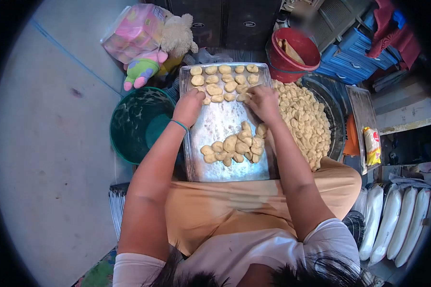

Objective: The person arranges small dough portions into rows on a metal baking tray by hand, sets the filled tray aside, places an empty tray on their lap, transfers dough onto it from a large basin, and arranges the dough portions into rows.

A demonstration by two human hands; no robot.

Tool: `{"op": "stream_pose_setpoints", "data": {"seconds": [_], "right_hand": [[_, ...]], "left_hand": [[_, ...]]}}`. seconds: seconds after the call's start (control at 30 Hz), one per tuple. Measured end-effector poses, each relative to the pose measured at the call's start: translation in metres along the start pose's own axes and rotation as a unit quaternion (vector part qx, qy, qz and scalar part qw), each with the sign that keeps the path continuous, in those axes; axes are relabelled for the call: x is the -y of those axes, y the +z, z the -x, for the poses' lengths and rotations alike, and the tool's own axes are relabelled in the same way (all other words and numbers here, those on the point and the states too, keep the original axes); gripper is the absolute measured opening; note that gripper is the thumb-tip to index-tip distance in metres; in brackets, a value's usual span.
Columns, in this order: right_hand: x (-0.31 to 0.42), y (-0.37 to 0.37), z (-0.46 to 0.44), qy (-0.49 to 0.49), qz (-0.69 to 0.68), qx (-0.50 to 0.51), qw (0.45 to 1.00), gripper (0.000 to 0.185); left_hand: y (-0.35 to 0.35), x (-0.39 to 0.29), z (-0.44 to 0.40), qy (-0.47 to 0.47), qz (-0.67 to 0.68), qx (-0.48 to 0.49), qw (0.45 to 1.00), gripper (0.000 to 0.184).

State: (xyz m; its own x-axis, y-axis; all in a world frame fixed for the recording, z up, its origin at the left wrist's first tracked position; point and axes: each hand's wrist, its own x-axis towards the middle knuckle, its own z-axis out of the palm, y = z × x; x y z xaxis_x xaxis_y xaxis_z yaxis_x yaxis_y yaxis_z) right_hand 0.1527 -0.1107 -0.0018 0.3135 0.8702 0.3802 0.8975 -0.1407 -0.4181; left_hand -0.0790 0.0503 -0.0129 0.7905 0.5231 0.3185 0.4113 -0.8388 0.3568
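Observation:
A metal tray (214,120) lies in front of my lap. Rows of flattened dough pieces (214,89) cover its far part, and a loose pile of dough pieces (231,143) sits on its near part. My left hand (188,106) is at the tray's left edge, its fingers closed on a dough piece (206,101) at the left end of the nearest row. At that row's right end, my right hand (264,102) pinches another dough piece (243,97). The fingers partly hide both pieces.
A large heap of dough pieces (304,117) fills a dark round basin (339,122) on the right. Left of the tray stands a green tub (124,138); a red bucket (292,71) is at the back right. Stuffed toys (177,36) lie at the back left.

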Motion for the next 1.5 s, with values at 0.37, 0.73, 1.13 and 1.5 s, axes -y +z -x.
{"op": "stream_pose_setpoints", "data": {"seconds": [0.37, 0.73, 1.13, 1.5], "right_hand": [[-0.018, 0.003, 0.009, 0.116, -0.071, 0.012, 0.991, 0.024], [0.02, 0.037, -0.09, -0.049, 0.01, 0.001, 0.999, 0.015], [0.051, 0.054, -0.078, -0.112, 0.03, 0.052, 0.992, 0.013], [0.022, -0.012, 0.038, -0.155, -0.177, 0.255, 0.938, 0.026]], "left_hand": [[-0.017, -0.008, -0.005, 0.024, -0.042, -0.041, 0.998, 0.012], [-0.027, -0.006, -0.001, 0.038, -0.085, -0.028, 0.995, 0.023], [-0.021, -0.001, 0.0, 0.02, -0.082, 0.036, 0.996, 0.037], [-0.033, -0.05, 0.032, 0.123, 0.074, 0.327, 0.934, 0.018]]}}
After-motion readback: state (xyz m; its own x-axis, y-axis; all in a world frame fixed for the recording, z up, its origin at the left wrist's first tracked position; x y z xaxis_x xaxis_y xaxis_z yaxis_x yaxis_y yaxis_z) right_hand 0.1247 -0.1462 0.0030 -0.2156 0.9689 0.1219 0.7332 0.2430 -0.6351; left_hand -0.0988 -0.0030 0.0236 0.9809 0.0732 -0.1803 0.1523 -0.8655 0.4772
